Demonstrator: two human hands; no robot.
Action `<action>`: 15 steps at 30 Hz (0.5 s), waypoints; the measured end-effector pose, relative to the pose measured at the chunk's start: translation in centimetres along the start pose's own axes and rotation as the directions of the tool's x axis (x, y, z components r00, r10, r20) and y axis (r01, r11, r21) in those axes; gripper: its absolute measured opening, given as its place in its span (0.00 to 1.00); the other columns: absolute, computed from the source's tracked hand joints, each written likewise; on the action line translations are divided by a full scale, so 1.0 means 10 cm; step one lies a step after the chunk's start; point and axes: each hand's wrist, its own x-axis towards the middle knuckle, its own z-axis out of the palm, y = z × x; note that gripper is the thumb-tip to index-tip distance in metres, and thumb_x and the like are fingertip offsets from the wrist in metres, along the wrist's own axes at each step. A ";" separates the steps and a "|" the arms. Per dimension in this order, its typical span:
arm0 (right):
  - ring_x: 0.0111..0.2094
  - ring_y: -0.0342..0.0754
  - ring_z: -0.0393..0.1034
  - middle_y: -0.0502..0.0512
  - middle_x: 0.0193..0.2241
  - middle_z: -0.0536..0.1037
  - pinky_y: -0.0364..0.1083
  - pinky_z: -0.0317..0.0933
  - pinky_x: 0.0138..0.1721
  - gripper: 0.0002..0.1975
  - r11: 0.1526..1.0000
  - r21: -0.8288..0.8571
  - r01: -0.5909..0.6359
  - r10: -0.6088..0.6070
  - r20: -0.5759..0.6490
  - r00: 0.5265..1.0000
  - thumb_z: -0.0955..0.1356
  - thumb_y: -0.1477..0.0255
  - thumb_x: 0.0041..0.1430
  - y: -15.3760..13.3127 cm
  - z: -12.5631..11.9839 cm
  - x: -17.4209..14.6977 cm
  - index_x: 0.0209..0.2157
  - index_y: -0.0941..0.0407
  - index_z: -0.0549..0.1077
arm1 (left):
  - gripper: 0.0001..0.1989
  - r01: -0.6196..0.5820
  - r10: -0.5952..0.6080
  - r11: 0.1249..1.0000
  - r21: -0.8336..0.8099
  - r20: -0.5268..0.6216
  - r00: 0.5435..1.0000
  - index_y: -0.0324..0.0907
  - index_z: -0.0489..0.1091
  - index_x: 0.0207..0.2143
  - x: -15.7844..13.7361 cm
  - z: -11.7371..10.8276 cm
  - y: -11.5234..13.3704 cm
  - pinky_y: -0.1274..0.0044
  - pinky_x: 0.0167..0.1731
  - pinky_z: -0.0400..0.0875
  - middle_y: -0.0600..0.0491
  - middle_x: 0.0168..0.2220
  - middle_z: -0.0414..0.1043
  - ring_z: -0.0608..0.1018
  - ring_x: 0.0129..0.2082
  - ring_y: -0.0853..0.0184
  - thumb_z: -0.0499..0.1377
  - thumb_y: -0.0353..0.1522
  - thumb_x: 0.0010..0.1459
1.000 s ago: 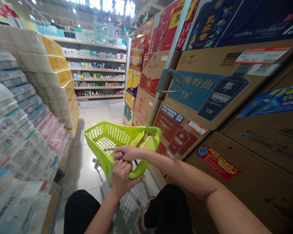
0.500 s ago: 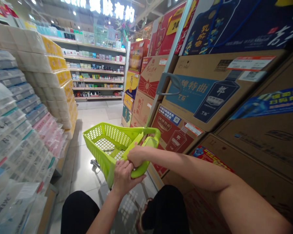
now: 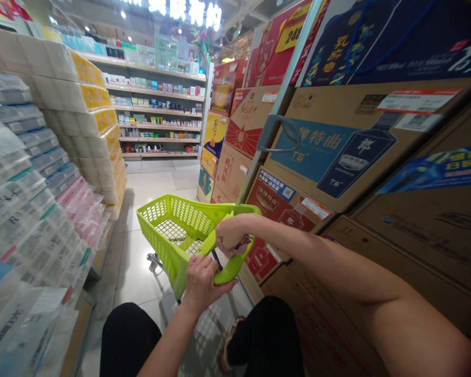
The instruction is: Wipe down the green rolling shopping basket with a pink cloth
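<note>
A bright green plastic shopping cart (image 3: 167, 246) stands at an angle in front of my knees, and its latticed basket holds nothing that I can see. My left hand (image 3: 203, 280) is wrapped round the near-left part of the cart's looped handle (image 3: 231, 269), thumb stretched along the underside. Over the middle of the loop, close to the raised green centre piece (image 3: 209, 243), is my right hand (image 3: 233, 235). Its wrist is bent and the fingers curl inward. Anything inside those fingers is hidden.
Stacked liquor cartons (image 3: 310, 157) rise close on the right, behind a metal post with a grey handle (image 3: 278, 133). Packaged goods (image 3: 27, 204) and wrapped white-and-yellow packs (image 3: 78, 99) line the left. Tiled floor (image 3: 157, 175) leads to stocked shelves (image 3: 160, 112) ahead.
My right hand has moved right and slightly up, away from my left hand, and its fingers have turned under. My left hand keeps its hold. The view has shifted slightly.
</note>
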 end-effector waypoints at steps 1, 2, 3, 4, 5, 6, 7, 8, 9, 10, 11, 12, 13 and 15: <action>0.22 0.46 0.68 0.51 0.19 0.75 0.43 0.60 0.26 0.06 1.000 -0.015 0.005 -0.007 -0.100 0.995 0.68 0.76 0.48 0.02 -0.02 -0.05 0.27 0.59 0.78 | 0.23 0.002 -0.002 1.000 0.002 -0.004 1.000 0.46 0.62 0.23 0.00 0.00 -0.01 0.69 0.35 0.63 0.54 0.23 0.67 0.72 0.27 0.64 0.64 0.53 0.53; 0.24 0.46 0.69 0.51 0.23 0.78 0.43 0.59 0.27 0.07 0.999 -0.034 0.016 -0.023 -0.213 0.977 0.68 0.76 0.50 0.03 -0.03 -0.08 0.30 0.58 0.79 | 0.23 0.003 -0.003 1.000 -0.001 -0.007 1.000 0.46 0.62 0.23 0.00 0.01 -0.01 0.69 0.35 0.63 0.54 0.23 0.67 0.72 0.28 0.64 0.64 0.52 0.53; 0.26 0.46 0.71 0.52 0.27 0.80 0.42 0.59 0.29 0.09 0.998 -0.059 0.029 -0.046 -0.309 0.950 0.68 0.75 0.51 0.01 -0.01 -0.09 0.34 0.56 0.80 | 0.23 0.005 -0.005 1.000 -0.006 -0.010 1.000 0.46 0.62 0.23 -0.01 0.02 -0.02 0.69 0.35 0.63 0.54 0.23 0.67 0.73 0.28 0.64 0.65 0.51 0.53; 0.29 0.47 0.72 0.52 0.30 0.81 0.42 0.59 0.30 0.11 0.995 -0.088 0.042 -0.072 -0.373 0.925 0.67 0.74 0.52 -0.01 0.03 -0.08 0.37 0.55 0.80 | 0.22 0.007 -0.007 1.000 -0.013 -0.012 1.000 0.46 0.62 0.24 -0.01 0.02 -0.03 0.69 0.35 0.63 0.54 0.23 0.68 0.73 0.29 0.63 0.65 0.51 0.53; 0.31 0.48 0.74 0.53 0.33 0.82 0.43 0.60 0.31 0.12 0.991 -0.124 0.050 -0.095 -0.387 0.917 0.67 0.75 0.53 -0.05 0.08 -0.04 0.39 0.55 0.80 | 0.22 0.010 -0.010 1.000 -0.021 -0.011 1.000 0.46 0.63 0.24 -0.02 0.03 -0.04 0.69 0.36 0.64 0.54 0.24 0.69 0.74 0.29 0.63 0.66 0.50 0.52; 0.33 0.49 0.75 0.55 0.34 0.82 0.44 0.61 0.32 0.13 0.985 -0.161 0.054 -0.109 -0.360 0.927 0.67 0.75 0.53 -0.10 0.14 0.02 0.41 0.55 0.80 | 0.21 0.012 -0.012 1.000 -0.028 -0.007 1.000 0.46 0.64 0.25 -0.02 0.04 -0.05 0.69 0.37 0.64 0.54 0.25 0.70 0.74 0.30 0.63 0.66 0.50 0.52; 0.35 0.52 0.76 0.58 0.36 0.83 0.45 0.63 0.34 0.14 0.980 -0.195 0.050 -0.111 -0.316 0.942 0.67 0.75 0.54 -0.15 0.21 0.08 0.42 0.56 0.80 | 0.21 0.014 -0.014 0.999 -0.034 0.000 1.000 0.46 0.65 0.26 -0.03 0.04 -0.05 0.69 0.37 0.64 0.53 0.26 0.71 0.75 0.31 0.62 0.66 0.50 0.52; 0.38 0.55 0.77 0.61 0.38 0.83 0.47 0.64 0.36 0.14 0.974 -0.221 0.040 -0.102 -0.276 0.956 0.67 0.75 0.56 -0.20 0.27 0.14 0.43 0.58 0.80 | 0.21 0.017 -0.016 0.999 -0.034 0.009 1.000 0.46 0.65 0.27 -0.04 0.05 -0.06 0.68 0.38 0.65 0.53 0.27 0.72 0.75 0.32 0.62 0.66 0.51 0.52; 0.41 0.58 0.78 0.65 0.40 0.83 0.49 0.65 0.38 0.15 0.971 -0.237 0.032 -0.093 -0.251 0.964 0.66 0.74 0.58 -0.24 0.32 0.20 0.44 0.59 0.80 | 0.21 0.018 -0.017 0.999 -0.030 0.020 1.000 0.45 0.65 0.28 -0.04 0.05 -0.07 0.68 0.38 0.65 0.53 0.27 0.73 0.76 0.32 0.61 0.66 0.51 0.52; 0.43 0.60 0.78 0.67 0.42 0.83 0.51 0.66 0.39 0.15 0.970 -0.244 0.022 -0.082 -0.240 0.967 0.65 0.73 0.60 -0.27 0.36 0.24 0.45 0.61 0.80 | 0.21 0.018 -0.017 1.000 -0.022 0.030 0.999 0.45 0.65 0.28 -0.04 0.05 -0.07 0.68 0.38 0.65 0.53 0.28 0.73 0.76 0.33 0.61 0.65 0.51 0.53; 0.44 0.62 0.78 0.69 0.43 0.82 0.53 0.67 0.41 0.16 0.969 -0.246 0.014 -0.074 -0.239 0.968 0.65 0.73 0.61 -0.29 0.38 0.26 0.46 0.61 0.80 | 0.21 0.016 -0.016 1.000 -0.012 0.037 0.999 0.45 0.65 0.28 -0.05 0.04 -0.07 0.68 0.38 0.65 0.53 0.27 0.72 0.76 0.32 0.61 0.65 0.51 0.53; 0.45 0.62 0.78 0.69 0.44 0.82 0.54 0.67 0.42 0.16 0.968 -0.249 0.008 -0.070 -0.240 0.968 0.65 0.74 0.60 -0.30 0.38 0.25 0.46 0.62 0.80 | 0.21 0.013 -0.013 1.000 -0.002 0.040 0.999 0.45 0.65 0.28 -0.05 0.04 -0.08 0.68 0.38 0.65 0.53 0.27 0.72 0.75 0.32 0.61 0.65 0.52 0.53; 0.45 0.62 0.78 0.69 0.43 0.82 0.54 0.68 0.42 0.15 0.967 -0.255 0.007 -0.069 -0.236 0.969 0.66 0.76 0.59 -0.29 0.36 0.22 0.46 0.61 0.81 | 0.22 0.010 -0.010 1.000 0.008 0.037 0.999 0.45 0.65 0.27 -0.05 0.04 -0.07 0.68 0.37 0.65 0.53 0.26 0.71 0.75 0.31 0.62 0.65 0.52 0.52; 0.43 0.62 0.78 0.68 0.41 0.83 0.53 0.69 0.41 0.14 0.973 -0.232 -0.017 -0.044 -0.256 0.966 0.68 0.77 0.55 -0.25 0.29 0.09 0.42 0.61 0.82 | 0.23 0.003 -0.003 1.000 0.021 0.022 1.000 0.46 0.63 0.25 -0.04 0.03 -0.07 0.68 0.36 0.64 0.54 0.25 0.69 0.74 0.29 0.63 0.65 0.53 0.52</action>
